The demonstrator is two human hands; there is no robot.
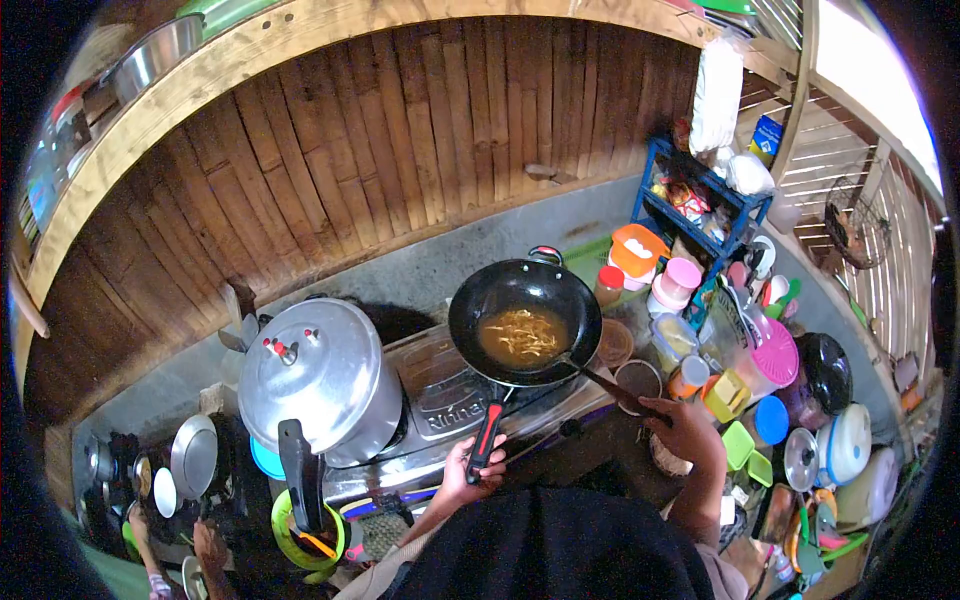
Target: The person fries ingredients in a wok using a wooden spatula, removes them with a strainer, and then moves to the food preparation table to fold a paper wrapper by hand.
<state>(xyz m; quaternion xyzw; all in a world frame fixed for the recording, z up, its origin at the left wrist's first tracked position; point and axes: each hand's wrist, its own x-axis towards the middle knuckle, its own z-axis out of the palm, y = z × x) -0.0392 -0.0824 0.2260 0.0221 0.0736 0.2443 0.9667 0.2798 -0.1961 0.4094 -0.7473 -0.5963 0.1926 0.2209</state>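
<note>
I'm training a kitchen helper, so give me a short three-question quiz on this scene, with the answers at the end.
1. True or false: the left hand grips the handle of the wok.
2. As the camera sees it, where is the pressure cooker? A: right of the wok. B: left of the wok. C: underneath the wok.
3. What does the right hand hold, and where does its far end reach?

Key:
1. True.
2. B.
3. A brown-handled utensil; its far end reaches over the rim into the wok.
</note>
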